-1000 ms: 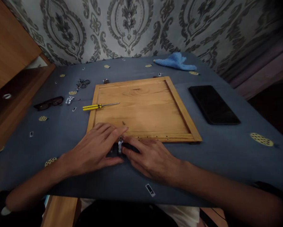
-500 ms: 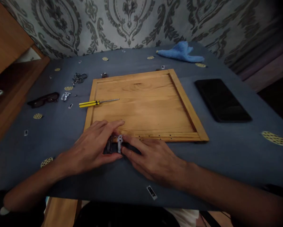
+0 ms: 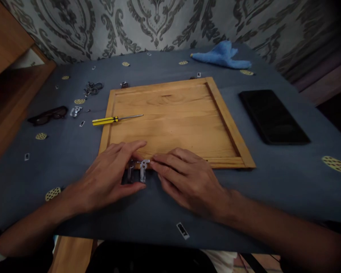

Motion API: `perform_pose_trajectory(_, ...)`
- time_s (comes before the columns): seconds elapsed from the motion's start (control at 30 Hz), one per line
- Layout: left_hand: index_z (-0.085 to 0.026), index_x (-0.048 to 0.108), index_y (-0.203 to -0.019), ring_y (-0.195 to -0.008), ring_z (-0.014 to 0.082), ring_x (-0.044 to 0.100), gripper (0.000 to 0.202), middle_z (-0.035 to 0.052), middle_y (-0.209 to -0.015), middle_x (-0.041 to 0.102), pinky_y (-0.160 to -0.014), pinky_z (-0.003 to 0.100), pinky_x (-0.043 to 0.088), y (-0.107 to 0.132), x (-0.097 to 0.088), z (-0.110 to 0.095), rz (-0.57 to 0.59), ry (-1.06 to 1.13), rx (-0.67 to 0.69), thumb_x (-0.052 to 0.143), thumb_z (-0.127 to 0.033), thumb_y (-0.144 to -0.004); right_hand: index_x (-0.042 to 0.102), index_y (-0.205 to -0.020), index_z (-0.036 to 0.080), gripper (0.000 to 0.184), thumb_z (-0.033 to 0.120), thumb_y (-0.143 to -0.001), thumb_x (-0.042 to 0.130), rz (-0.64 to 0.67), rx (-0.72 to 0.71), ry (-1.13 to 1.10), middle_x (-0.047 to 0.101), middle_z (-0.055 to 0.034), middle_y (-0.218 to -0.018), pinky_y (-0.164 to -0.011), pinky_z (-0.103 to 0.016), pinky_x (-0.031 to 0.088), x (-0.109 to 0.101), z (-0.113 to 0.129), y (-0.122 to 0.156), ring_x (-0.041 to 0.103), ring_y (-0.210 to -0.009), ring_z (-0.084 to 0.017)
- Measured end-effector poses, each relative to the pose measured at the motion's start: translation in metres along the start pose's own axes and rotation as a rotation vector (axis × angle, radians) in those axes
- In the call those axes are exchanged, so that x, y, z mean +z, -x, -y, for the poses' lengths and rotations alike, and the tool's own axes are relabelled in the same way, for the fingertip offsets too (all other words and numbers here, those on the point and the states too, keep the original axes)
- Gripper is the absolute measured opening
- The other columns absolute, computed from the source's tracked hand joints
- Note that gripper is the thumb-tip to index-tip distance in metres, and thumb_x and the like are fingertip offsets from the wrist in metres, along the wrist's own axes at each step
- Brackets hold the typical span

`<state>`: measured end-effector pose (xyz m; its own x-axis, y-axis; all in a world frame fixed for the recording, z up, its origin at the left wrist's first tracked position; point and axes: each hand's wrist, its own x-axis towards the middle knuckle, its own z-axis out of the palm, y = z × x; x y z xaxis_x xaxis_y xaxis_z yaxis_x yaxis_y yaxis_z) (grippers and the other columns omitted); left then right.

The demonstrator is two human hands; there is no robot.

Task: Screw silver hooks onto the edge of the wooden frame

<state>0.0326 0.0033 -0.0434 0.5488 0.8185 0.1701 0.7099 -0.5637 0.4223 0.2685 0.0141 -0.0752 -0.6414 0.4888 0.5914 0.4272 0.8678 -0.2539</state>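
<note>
One dark fitting [image 3: 130, 173], indistinct, beside left fingers [image 3: 132, 187]

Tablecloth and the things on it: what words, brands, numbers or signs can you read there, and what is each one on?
"OBEY", slanted, seemingly: on the white patch printed near the front edge of the tablecloth.
Too small to read: the other little white patches on the cloth.
None that I can make out: wooden board, screwdriver, black tablet.
</note>
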Motion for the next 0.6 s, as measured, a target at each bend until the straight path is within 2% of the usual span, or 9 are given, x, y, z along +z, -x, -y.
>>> perform_pose_trajectory(0.33,-0.028,0.036,-0.143,-0.109,0.0247,0.064,0.075,0.0041,-0.112,0.069,-0.095,0.04,0.055,0.0004,0.001,0.0008,-0.016,-0.019,-0.009,0.074,-0.045,-0.08,0.069,-0.108,0.009,0.023,0.012,-0.095,0.051,0.038,-0.009,-0.032,0.074,-0.0124,-0.108,-0.079,-0.042,0.056,0.002,-0.0011,0.0004,0.063,-0.096,-0.025)
perform_pose_trajectory(0.6,-0.027,0.033,-0.144,-0.112,0.0253,0.063,0.076,0.0046,-0.116,0.067,-0.098,0.043,0.052,0.0017,-0.0009,-0.0017,0.04,-0.006,-0.051,0.074,-0.038,-0.081,0.07,-0.108,0.009,0.023,0.012,-0.094,0.052,0.048,-0.015,-0.057,0.074,-0.0134,-0.108,-0.081,-0.044,0.057,0.0029,-0.0015,0.0002,0.064,-0.098,-0.026)
